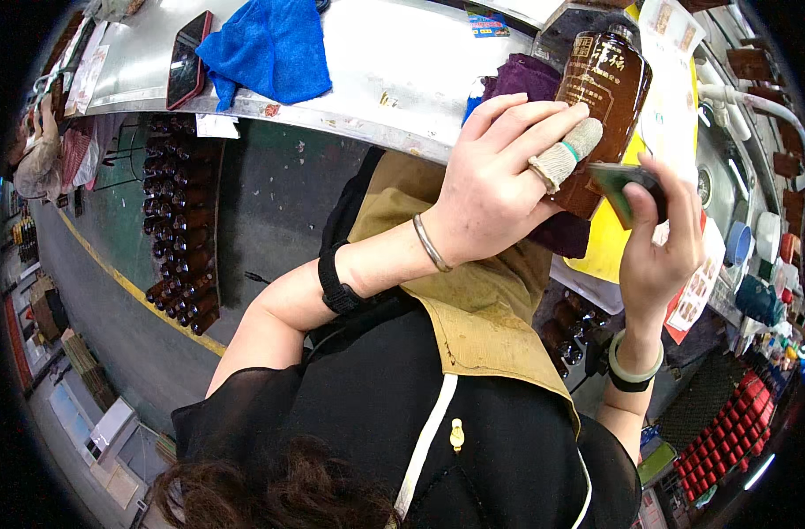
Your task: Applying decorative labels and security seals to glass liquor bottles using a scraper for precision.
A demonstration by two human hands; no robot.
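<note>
A brown glossy bottle [607, 93] with pale lettering leans at a tilt on the bench, its neck pointing away from me. My left hand [504, 172] is closed over its left side and lower part, steadying it. One finger wears a knitted finger cover [566, 157] with a green band. Pinched between the thumb and fingers of my right hand [660, 242] is a thin, flat plate [621, 187], dark and greenish, its edge near the bottle's lower end. Whether that edge touches the bottle I cannot tell. Purple cloth [524, 78] lies beside and beneath the bottle.
On the metal bench [385, 62] lie a blue cloth [275, 53] and a phone [188, 62]. A yellow sheet [601, 251] is right of the bottle. Rows of brown bottles [182, 220] stand on the floor to the left; red items [729, 432] are stacked at lower right.
</note>
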